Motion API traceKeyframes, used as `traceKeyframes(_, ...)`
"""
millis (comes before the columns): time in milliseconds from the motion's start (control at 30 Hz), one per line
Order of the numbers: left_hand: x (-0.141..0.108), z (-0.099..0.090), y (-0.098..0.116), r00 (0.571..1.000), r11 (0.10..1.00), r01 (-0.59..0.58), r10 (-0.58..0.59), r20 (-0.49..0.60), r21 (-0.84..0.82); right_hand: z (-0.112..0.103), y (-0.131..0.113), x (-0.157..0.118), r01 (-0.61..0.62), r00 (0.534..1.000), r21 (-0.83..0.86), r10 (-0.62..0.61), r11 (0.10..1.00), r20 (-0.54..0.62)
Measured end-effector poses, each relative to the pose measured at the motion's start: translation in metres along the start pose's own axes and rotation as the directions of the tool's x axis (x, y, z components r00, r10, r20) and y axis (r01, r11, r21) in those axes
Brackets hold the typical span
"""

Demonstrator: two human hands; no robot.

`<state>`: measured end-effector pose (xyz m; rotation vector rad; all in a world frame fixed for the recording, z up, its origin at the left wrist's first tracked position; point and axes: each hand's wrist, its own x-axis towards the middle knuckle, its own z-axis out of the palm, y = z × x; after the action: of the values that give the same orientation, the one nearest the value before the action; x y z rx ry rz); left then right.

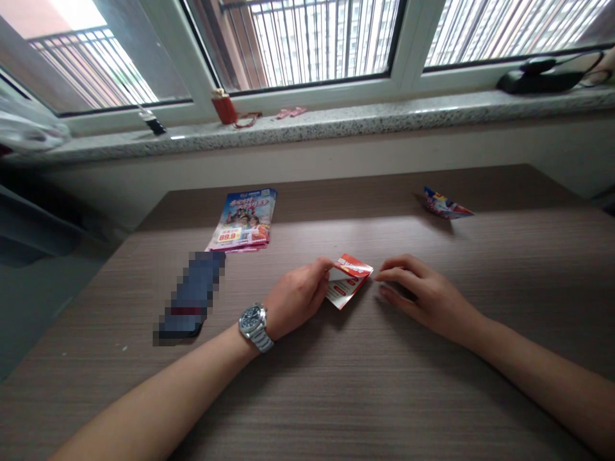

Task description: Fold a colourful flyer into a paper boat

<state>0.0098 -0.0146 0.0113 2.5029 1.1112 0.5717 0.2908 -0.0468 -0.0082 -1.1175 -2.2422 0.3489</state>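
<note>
A folded leaflet [350,282], red and white with print on it, is over the middle of the table. My left hand [300,294], with a metal watch [253,323] on its wrist, pinches the leaflet's left corner between thumb and fingers. Just right of the leaflet is my right hand [423,291], its thumb and fingers apart and nothing between them. Its fingertips come close to the leaflet's right corner; whether they touch it I cannot tell. Farther back on the right lies a folded paper piece [446,205] in blue and red.
A stack of printed flyers [246,218] lies at the back left of the wooden table [298,397]. Nearer is a dark, pixelated flat object [195,298]. On the stone windowsill [365,123] stand a red container [224,107] and a black device [541,78].
</note>
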Motion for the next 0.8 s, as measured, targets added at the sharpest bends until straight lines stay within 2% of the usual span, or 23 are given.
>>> traceKeyframes(167, -0.0008, 0.0016, -0.0032, 0.995, 0.995, -0.075, 0.079, 0.059, -0.067, 0.0003, 0.0031, 0.0002, -0.078, 0.996, -0.018, 0.077, 0.997, -0.047)
traceKeyframes(400, -0.0007, 0.0027, -0.0014, 0.986, 0.986, -0.154, 0.158, 0.058, -0.069, 0.0005, 0.004, 0.0021, -0.131, 0.991, -0.031, 0.13, 0.991, -0.033)
traceKeyframes(567, 0.0028, 0.0019, -0.0006, 0.944, 0.95, -0.312, 0.307, 0.12, 0.018, 0.001, 0.0051, 0.0021, -0.138, 0.989, -0.018, 0.137, 0.99, -0.064)
traceKeyframes(800, 0.0031, 0.0003, 0.0024, 0.933, 0.935, -0.337, 0.315, 0.175, 0.115, 0.0022, 0.0001, 0.0016, -0.158, 0.987, -0.047, 0.156, 0.986, -0.048)
